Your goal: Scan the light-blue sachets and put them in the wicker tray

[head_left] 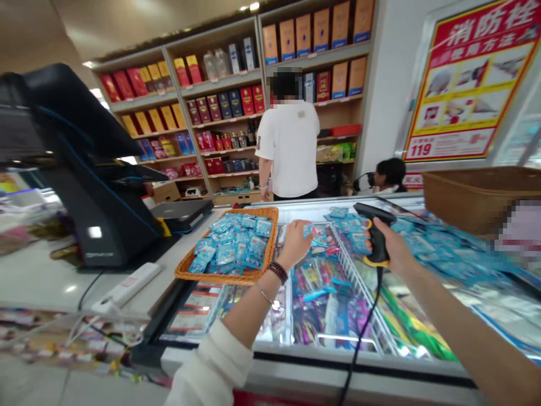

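My right hand [393, 245] is wrapped round the grip of a black and yellow barcode scanner [377, 239], whose cable runs down over the freezer's front edge. My left hand [297, 239], with a beaded bracelet and a bangle on the wrist, has its fingers curled in. At its fingertips shows a small blue packet [310, 230], which it seems to pinch. Left of that hand, an orange wicker basket [180, 270] full of similar blue packets [228, 248] rests at the freezer's edge. More loose blue packets [439, 242] lie spread on the freezer top at the right.
A black checkout terminal [88, 169] and a white power strip [131, 285] are on the left counter. Under the freezer glass are wire dividers [355, 276] and colourful wrapped goods. A brown bin [477, 192] stands at right. Beyond are two people, one in a white shirt [291, 149].
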A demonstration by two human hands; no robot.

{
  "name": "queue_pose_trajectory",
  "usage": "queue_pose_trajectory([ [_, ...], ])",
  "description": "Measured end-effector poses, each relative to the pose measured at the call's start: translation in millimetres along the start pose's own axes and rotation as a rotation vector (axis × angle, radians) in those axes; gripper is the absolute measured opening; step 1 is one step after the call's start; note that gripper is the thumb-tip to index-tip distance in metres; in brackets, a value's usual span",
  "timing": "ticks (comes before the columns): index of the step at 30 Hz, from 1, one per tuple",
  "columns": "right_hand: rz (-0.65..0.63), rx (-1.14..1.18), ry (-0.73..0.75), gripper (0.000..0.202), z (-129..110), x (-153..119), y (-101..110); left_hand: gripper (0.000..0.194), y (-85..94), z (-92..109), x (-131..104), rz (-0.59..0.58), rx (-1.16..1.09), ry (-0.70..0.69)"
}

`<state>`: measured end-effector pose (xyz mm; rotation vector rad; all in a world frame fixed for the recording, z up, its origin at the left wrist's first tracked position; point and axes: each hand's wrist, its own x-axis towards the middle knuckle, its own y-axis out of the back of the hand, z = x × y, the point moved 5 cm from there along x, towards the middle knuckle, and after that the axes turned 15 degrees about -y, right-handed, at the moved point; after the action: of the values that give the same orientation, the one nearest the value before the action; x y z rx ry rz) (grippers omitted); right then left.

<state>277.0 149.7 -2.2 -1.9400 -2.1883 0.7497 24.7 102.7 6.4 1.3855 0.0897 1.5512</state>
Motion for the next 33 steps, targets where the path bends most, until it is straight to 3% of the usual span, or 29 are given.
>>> queue_pose_trajectory([
  [4, 0.093, 0.034, 0.052, 0.030, -16.1, 4.1, 60.8, 0.034, -89.4, 33.3, 14.3, -0.159, -0.113, -0.009],
  [8, 0.130, 0.097, 0.053, 0.034, -14.4, 13.8, 99.1, 0.051, -161.3, 61.6, 33.9, -0.253, -0.104, -0.043],
  [11, 0.134, 0.101, 0.049, 0.037, -7.9, 21.1, 108.0, 0.059, -192.2, 67.1, 54.3, -0.254, -0.056, 0.003],
  [14, 0.135, 0.032, 0.077, 0.041, -4.3, 24.7, 103.9, 0.069, -205.4, 53.0, 67.4, -0.247, -0.035, 0.181],
  [16, 0.136, -0.012, 0.096, 0.044, -3.3, 25.0, 98.4, 0.075, -206.3, 39.4, 67.6, -0.219, -0.065, 0.283],
  [19, 0.140, -0.038, 0.095, 0.046, -0.6, 23.1, 90.9, 0.077, -195.7, 20.5, 56.5, -0.105, -0.145, 0.327],
  [25, 0.115, -0.107, 0.050, 0.045, 17.4, 13.4, 69.1, 0.066, -143.7, -15.4, 13.0, 0.029, -0.217, 0.386],
  [30, 0.026, -0.157, -0.003, 0.044, 43.4, 14.9, 19.2, 0.017, -97.1, -42.7, -18.9, 0.140, -0.297, 0.409],
  [33, -0.035, -0.177, -0.014, 0.046, 57.5, 19.8, -18.0, 0.013, -80.1, -55.9, -33.1, 0.277, -0.325, 0.447],
])
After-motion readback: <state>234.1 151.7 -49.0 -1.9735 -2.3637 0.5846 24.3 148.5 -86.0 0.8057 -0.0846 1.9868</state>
